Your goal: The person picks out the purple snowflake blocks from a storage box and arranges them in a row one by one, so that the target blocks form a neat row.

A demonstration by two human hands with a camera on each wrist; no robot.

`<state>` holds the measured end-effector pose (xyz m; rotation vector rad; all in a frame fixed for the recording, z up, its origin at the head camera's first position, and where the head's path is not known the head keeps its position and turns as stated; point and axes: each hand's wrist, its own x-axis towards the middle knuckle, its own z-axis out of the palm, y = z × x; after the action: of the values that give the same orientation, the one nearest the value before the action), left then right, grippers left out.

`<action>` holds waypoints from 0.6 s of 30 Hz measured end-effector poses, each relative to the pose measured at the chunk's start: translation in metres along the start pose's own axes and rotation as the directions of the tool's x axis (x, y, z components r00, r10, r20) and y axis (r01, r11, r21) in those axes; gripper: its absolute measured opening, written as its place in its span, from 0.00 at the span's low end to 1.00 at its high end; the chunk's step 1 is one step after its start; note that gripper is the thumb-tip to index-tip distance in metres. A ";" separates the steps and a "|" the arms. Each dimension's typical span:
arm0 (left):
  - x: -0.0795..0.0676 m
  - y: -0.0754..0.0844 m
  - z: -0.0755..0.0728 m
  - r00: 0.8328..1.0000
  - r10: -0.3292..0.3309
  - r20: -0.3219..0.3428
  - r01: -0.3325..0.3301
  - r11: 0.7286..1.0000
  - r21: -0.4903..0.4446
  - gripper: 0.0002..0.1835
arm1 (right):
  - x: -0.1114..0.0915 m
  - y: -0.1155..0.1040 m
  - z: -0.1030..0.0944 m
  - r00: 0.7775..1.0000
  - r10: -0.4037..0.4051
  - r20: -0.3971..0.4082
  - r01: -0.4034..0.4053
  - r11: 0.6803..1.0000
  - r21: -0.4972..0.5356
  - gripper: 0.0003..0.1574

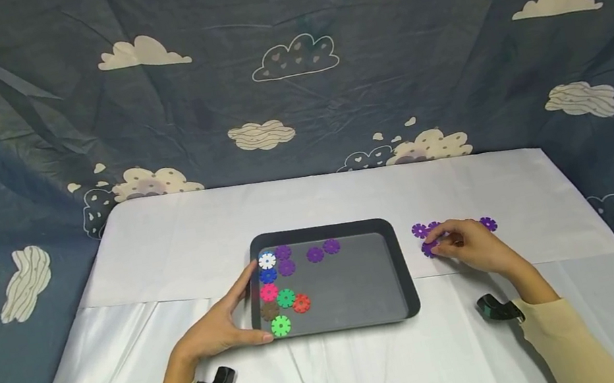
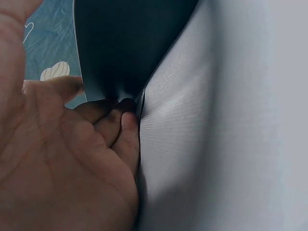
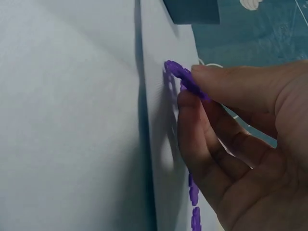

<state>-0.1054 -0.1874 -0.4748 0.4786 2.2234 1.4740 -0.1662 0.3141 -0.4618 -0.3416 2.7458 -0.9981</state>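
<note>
Disc (image 3: 179, 73): while it is pinched by right hand (image 1: 474, 247) (fingertips barely parted), best kept level.
Tray (image 1: 354, 286): gripped by spread left hand (image 1: 214, 331).

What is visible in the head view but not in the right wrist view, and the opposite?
Only the head view: the left hand holding the left side of the tray, and discs in the tray, such as the white disc, the pink disc and the red disc.

Only the right wrist view: the palm side of the right hand, with the purple disc seen nearly edge-on in its pinch.

Both: the right hand at work, purple discs on the white cloth, and the patterned backdrop.
</note>
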 end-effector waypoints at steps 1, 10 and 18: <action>0.000 0.000 0.000 1.000 0.000 0.001 0.000 1.000 0.001 0.68 | 0.000 0.000 0.001 1.000 -0.001 0.001 0.001 1.000 -0.005 0.12; 0.000 0.001 0.000 1.000 0.006 0.000 -0.006 1.000 0.003 0.68 | -0.001 0.002 0.004 0.999 -0.032 -0.026 0.029 0.996 -0.086 0.17; 0.000 0.001 0.000 1.000 0.003 0.002 -0.003 1.000 0.003 0.68 | -0.003 0.000 0.007 0.996 -0.061 -0.067 0.053 0.992 -0.117 0.16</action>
<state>-0.1053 -0.1874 -0.4740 0.4843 2.2243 1.4717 -0.1614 0.3110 -0.4668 -0.4129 2.8798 -0.8838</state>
